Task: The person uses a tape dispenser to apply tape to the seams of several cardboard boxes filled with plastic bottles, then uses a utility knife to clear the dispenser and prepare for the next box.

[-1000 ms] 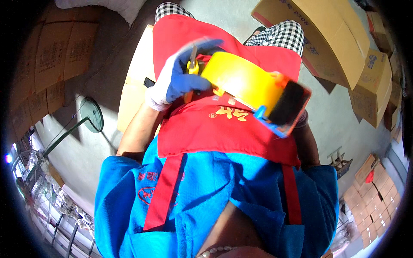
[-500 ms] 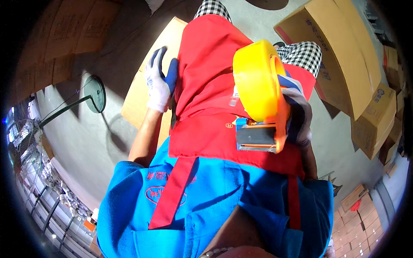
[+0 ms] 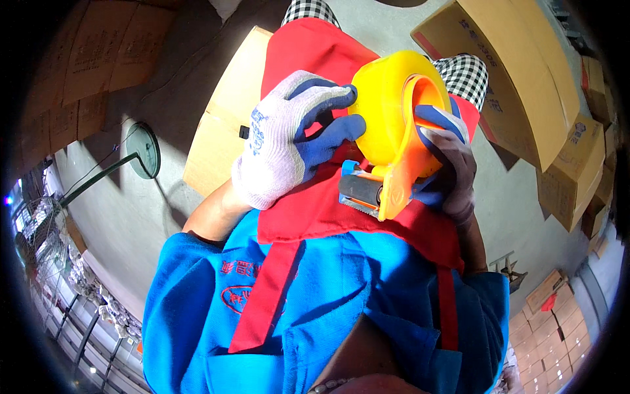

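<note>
A hand-held tape dispenser (image 3: 401, 187) with an orange frame, blue parts and a dark roller is above my lap. It carries a large yellow roll of tape (image 3: 380, 111). My right hand (image 3: 449, 154), in a white and blue work glove, is closed around the dispenser's right side, partly hidden behind the frame. My left hand (image 3: 289, 131), gloved alike, reaches in from the left with fingers bent and apart. Its index finger and thumb tips meet the roll's left side. Whether they pinch a tape end cannot be made out.
Beneath my left arm stands a cardboard box (image 3: 220, 138). A large carton (image 3: 505, 85) lies to the right, with smaller boxes (image 3: 574, 177) beyond it. Stacked cartons (image 3: 79, 72) fill the upper left. A stand with a round green base (image 3: 143, 151) is on the floor at left.
My left hand has risen from beside my lap, over the cardboard box, to the tape roll. The dispenser has tilted and shifted slightly left in my right hand.
</note>
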{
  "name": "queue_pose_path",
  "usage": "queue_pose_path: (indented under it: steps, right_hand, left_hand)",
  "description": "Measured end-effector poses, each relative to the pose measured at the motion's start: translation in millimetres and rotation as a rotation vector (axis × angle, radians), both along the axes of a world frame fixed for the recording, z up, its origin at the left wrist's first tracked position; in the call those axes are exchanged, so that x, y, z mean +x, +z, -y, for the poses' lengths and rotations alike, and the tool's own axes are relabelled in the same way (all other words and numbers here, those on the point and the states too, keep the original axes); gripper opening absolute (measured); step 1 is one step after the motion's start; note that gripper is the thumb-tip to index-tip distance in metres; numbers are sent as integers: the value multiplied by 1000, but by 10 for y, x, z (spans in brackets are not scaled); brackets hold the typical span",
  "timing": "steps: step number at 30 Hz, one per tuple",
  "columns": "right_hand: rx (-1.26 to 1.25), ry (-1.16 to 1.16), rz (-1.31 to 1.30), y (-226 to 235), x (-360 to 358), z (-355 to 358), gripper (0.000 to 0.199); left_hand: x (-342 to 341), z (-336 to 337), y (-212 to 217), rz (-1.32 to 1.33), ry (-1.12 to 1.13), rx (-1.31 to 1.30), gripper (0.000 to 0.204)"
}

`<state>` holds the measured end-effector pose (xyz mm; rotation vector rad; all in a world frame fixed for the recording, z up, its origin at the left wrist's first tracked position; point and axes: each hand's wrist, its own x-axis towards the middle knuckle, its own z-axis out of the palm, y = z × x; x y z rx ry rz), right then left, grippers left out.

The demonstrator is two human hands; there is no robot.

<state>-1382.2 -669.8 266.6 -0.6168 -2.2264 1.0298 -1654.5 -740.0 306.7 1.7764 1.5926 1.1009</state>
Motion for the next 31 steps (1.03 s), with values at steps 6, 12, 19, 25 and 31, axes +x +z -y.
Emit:
queue_pose_path:
  steps: [6, 12, 19, 25, 31]
  right_hand:
    - [58, 15, -86, -19, -7, -12, 45]
    - [33, 45, -65, -160, 91, 46, 55]
    - [-70, 75, -74, -95, 8, 105, 63]
    - [-217, 24, -94, -198, -24, 164, 80]
    - [-370, 52, -11, -233, -30, 216, 88]
  left_hand:
    - [22, -18, 68, 15, -7, -80, 15]
    - [-16, 4, 101, 85, -72, -124, 10]
    - [-54, 98, -75, 478, -73, -208, 6]
    - [-101, 75, -31, 622, -54, -395, 8]
    - [-132, 61, -52, 747, -34, -483, 10]
